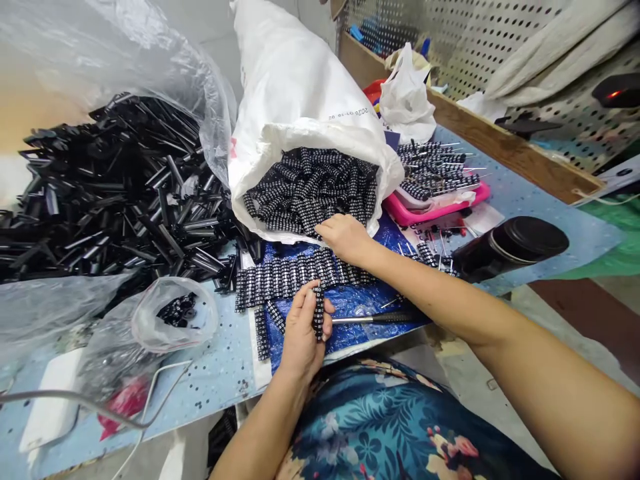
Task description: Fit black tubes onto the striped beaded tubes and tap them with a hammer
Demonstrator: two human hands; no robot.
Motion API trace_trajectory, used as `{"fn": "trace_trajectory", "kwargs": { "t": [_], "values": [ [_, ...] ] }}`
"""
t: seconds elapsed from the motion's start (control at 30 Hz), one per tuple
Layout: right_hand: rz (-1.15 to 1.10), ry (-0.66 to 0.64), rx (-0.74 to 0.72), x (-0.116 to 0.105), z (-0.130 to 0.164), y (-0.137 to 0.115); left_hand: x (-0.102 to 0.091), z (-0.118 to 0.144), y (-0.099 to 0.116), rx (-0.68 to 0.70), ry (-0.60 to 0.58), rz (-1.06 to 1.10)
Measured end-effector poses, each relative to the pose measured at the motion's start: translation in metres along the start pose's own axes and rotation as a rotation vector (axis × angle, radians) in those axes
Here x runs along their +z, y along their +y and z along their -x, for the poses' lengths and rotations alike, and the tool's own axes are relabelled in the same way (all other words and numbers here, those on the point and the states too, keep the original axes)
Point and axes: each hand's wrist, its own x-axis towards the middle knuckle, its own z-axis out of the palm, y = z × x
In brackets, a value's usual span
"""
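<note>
My left hand [303, 333] grips a short black bar with white marks [319, 312], held upright above the blue mat [350, 300]. My right hand [345, 237] reaches palm down to the mouth of a white woven sack [300, 93] full of the same black marked pieces [310, 190]; its fingers rest on pieces at the sack's lip, and what they hold is hidden. A row of these pieces [295, 273] lies side by side on the mat between both hands. A thin metal tool with a dark handle [373, 319] lies on the mat near my left hand.
A big heap of black strips [115, 193] spills from a clear plastic bag at left. A small clear bag with black parts [173, 313] lies in front. A pink tray [435, 200] holds pinned pieces; a black cylinder [510, 247] lies at right. A wooden-edged pegboard [480, 40] stands behind.
</note>
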Motion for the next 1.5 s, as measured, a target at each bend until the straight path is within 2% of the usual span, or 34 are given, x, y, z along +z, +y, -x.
{"fn": "trace_trajectory", "kwargs": {
  "t": [0.07, 0.13, 0.3, 0.53, 0.6, 0.77, 0.83, 1.07, 1.27, 1.5],
  "values": [
    [0.133, -0.083, -0.021, 0.007, -0.019, 0.004, -0.004, 0.0, 0.001, -0.014, 0.009, -0.003],
    [0.144, -0.089, -0.026, 0.014, -0.026, 0.002, -0.009, 0.0, 0.002, -0.013, 0.028, -0.003],
    [0.17, -0.105, -0.084, 0.02, -0.022, 0.004, -0.016, -0.003, 0.004, -0.014, 0.053, 0.013],
    [0.25, -0.202, -0.359, 0.008, -0.026, 0.017, -0.008, -0.002, 0.001, -0.024, 0.014, -0.02],
    [0.228, -0.193, -0.347, 0.009, -0.027, 0.02, -0.009, -0.001, 0.001, -0.021, 0.019, -0.018],
    [0.2, -0.123, -0.21, 0.011, -0.02, 0.029, -0.01, 0.0, 0.002, -0.005, 0.032, -0.036],
    [0.193, -0.119, -0.207, 0.007, -0.016, 0.03, -0.008, 0.0, 0.001, -0.009, 0.028, -0.044],
    [0.208, -0.259, -0.26, -0.008, -0.02, 0.023, 0.0, -0.001, -0.001, -0.03, 0.007, -0.05],
    [0.214, -0.287, -0.28, 0.001, -0.025, 0.021, -0.004, 0.0, 0.001, -0.034, 0.021, -0.048],
    [0.235, -0.293, -0.223, -0.008, -0.021, 0.022, -0.006, 0.0, 0.001, -0.038, 0.015, -0.034]
  ]
}}
